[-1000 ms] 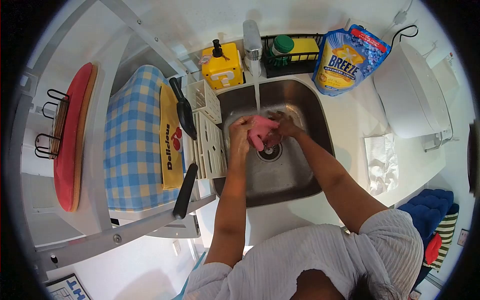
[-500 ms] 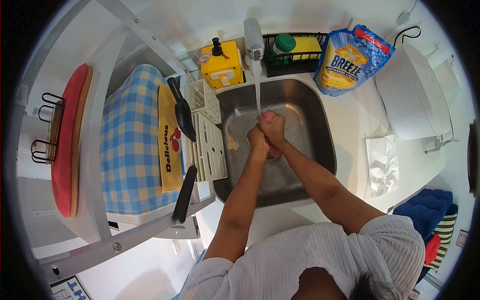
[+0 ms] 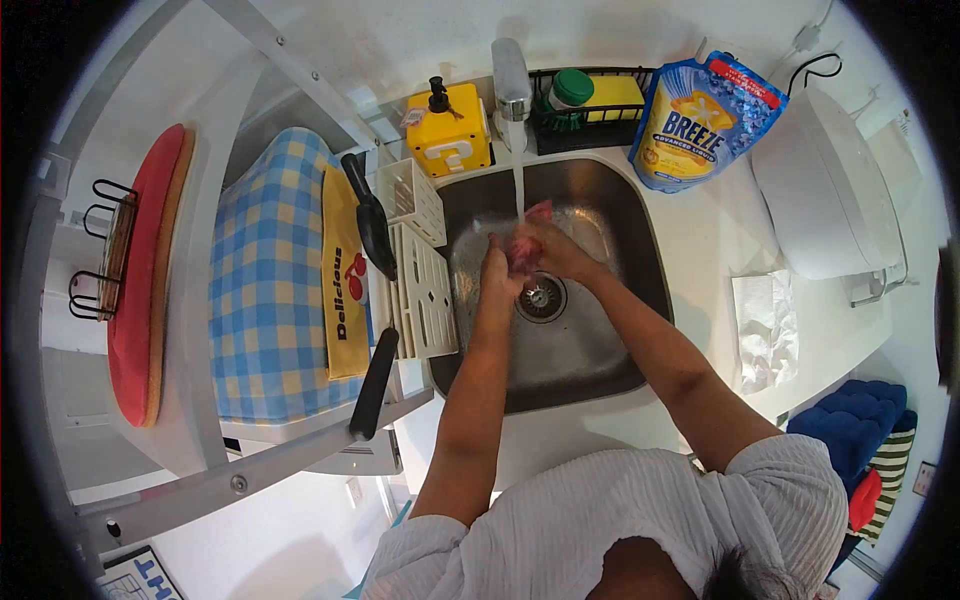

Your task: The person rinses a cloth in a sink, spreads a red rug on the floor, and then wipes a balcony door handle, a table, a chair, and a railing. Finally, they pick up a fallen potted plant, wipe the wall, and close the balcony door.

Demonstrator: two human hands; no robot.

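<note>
Water runs from the faucet (image 3: 511, 85) onto a pink-red cloth (image 3: 524, 254) between my hands, over the steel sink (image 3: 590, 350). My left hand (image 3: 497, 272) is at the cloth's left side, its fingers partly hidden and smeared. On the cloth's upper right, my right hand (image 3: 552, 250) is closed round it, and a bit of cloth sticks out above the fist. The round drain (image 3: 541, 298) shows just below the hands.
A yellow soap dispenser (image 3: 448, 130), a black wire caddy (image 3: 590, 138) and a blue detergent pouch (image 3: 700, 125) stand behind the sink. On the left is a white drying rack (image 3: 425, 290). Right of the sink lie a crumpled white sheet (image 3: 766, 330) and a white container (image 3: 825, 190).
My hands have shifted slightly left and apart, and more of the pink-red cloth shows between them. The drain, mostly covered before, is now visible.
</note>
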